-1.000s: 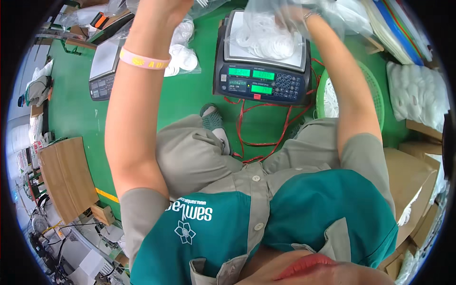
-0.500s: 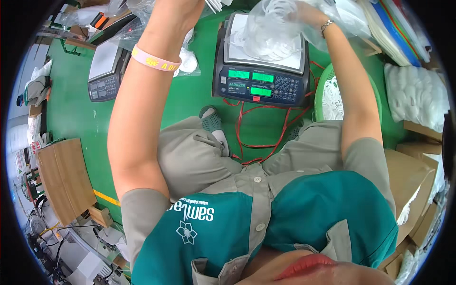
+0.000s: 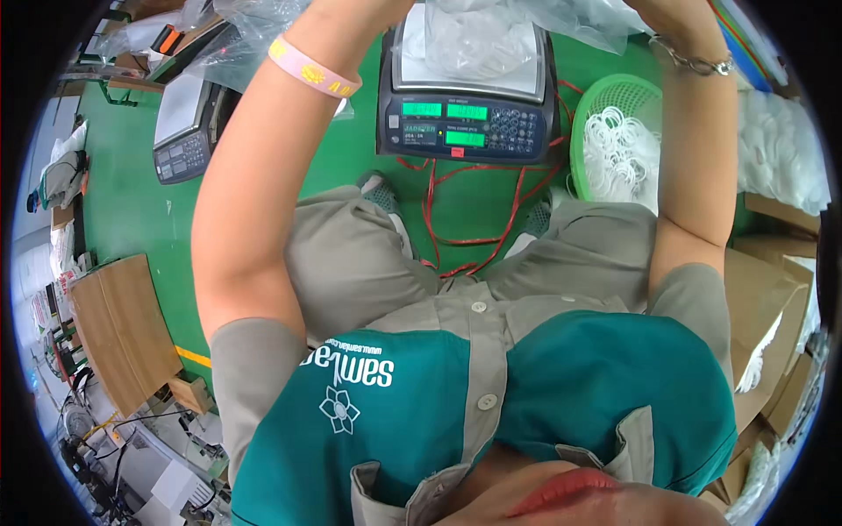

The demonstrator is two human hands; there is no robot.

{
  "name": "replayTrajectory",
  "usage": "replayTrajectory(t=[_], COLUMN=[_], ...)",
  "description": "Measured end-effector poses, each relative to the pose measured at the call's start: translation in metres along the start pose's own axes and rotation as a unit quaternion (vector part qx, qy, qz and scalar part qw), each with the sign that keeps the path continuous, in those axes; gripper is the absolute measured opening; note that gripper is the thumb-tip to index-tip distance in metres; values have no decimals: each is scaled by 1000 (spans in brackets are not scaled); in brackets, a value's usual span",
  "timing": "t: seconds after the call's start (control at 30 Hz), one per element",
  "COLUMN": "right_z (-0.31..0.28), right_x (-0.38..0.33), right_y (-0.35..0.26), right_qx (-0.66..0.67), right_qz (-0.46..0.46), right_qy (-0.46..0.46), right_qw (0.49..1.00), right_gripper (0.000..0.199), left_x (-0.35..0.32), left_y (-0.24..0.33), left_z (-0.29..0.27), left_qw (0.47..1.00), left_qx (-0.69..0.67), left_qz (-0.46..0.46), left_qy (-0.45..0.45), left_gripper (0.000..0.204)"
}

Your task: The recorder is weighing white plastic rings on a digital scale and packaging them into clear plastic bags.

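Along the top edge, left hand (image 3: 390,7) and right hand (image 3: 667,13) sit farther right than before, fingers cropped, grip unclear; upper centre, a crumpled, filmy bag (image 3: 478,39) lies on the scale (image 3: 465,131).

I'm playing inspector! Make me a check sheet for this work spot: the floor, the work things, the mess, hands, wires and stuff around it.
Surface: green floor, yellow stripe at left.
Job's things: clear plastic bag with white contents on the dark scale, its displays lit; green basket holding white loops.
Clutter: clear plastic at upper left; cardboard boxes at right.
Hands: left hand and right hand cut off by the top edge; grip cannot be told.
Cables: red cord looped on the floor before the scale; dark cables at lower left.
Surroundings: second scale and brown board at left.
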State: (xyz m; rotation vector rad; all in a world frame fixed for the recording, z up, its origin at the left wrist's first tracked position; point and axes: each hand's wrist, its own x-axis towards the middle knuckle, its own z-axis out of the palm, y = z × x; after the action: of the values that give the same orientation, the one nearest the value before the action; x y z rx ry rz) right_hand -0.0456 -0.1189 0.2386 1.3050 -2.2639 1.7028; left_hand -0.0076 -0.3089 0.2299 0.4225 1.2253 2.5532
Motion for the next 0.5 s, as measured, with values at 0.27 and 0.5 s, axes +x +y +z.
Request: replayTrajectory(t=[0.27, 0.5], right_z=[8, 7], right_x=[-13, -13], right_y=[-41, -34], right_qx=[-13, -48], right_qz=[49, 23], right_qy=[6, -25], right_qw=[999, 998], right_gripper=[30, 21], left_x=[15, 13], left_y=[-10, -12], left_z=[-32, -27], left_qw=[983, 982], left_qx=[75, 108], left_qz=[98, 109], left_qy=[-136, -108], left_gripper=[24, 23])
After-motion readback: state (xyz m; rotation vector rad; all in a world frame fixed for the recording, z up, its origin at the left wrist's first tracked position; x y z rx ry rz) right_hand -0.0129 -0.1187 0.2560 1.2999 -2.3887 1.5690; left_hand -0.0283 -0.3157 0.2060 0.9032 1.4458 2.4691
